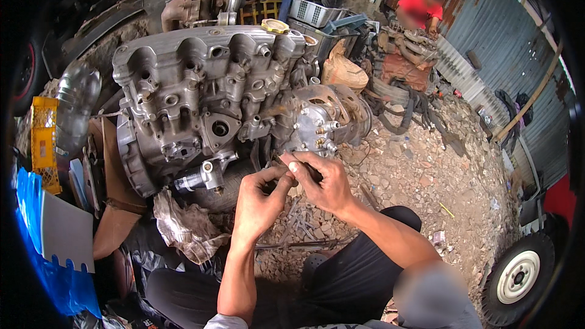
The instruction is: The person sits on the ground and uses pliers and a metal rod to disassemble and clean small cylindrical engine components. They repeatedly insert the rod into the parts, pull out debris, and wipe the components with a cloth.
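Observation:
My left hand (262,198) and my right hand (323,183) meet in front of a large grey metal engine (177,61), fingertips nearly touching. Both are closed in a pinch. Whatever sits between the fingers is too small or too covered to name. Just beyond my right hand is a round silver cover (309,127) with bolts and short ports, fixed to the engine's right end. A silver cylindrical fitting (210,176) juts from the engine's lower side, left of my hands. On top of the engine rests a yellow cap (275,25).
A crumpled dirty cloth (189,225) and a brown cardboard piece (122,213) lie at the left. Gravel (420,176) covers the ground at right, with a wheel (518,277) in the corner. Another person (420,9) in red sits at the far right behind a second engine (405,52).

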